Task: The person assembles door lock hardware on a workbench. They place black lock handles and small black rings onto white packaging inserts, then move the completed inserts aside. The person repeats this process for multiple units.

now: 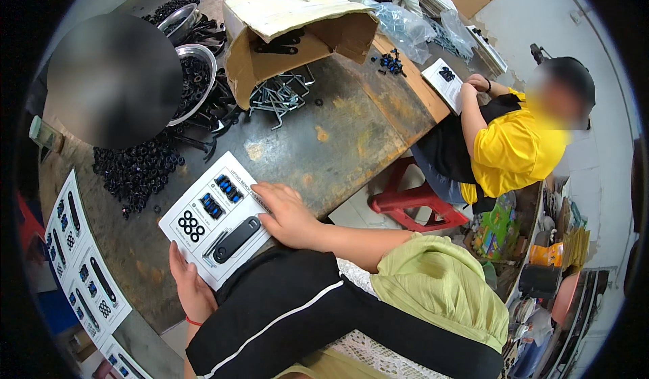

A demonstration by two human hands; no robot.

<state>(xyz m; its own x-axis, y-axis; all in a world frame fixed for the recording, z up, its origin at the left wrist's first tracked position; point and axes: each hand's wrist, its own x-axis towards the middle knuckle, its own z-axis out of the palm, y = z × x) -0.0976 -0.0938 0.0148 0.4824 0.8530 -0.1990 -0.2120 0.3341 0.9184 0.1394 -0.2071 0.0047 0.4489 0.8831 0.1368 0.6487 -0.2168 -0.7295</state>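
A white printed card (190, 204) lies at the near edge of the metal-topped table, between my hands. It carries blue-and-black screws (211, 207) in two groups, several black rings (191, 226), a long black arm-shaped part (236, 240) and a thin silver hex key (215, 243). My left hand (193, 286) grips the card's near left edge, fingers along the side. My right hand (289, 215) holds the opposite edge, thumb by the black part and fingers bent over the far side. Some fingertips are hidden.
Loose black nuts (135, 173) are heaped beyond the card, near a metal bowl (211, 58). A cardboard box (297, 14) stands over bent silver rods (280, 98). Filled cards (88, 271) lie at left. A co-worker in yellow (517, 136) sits at right by a red stool (419, 203).
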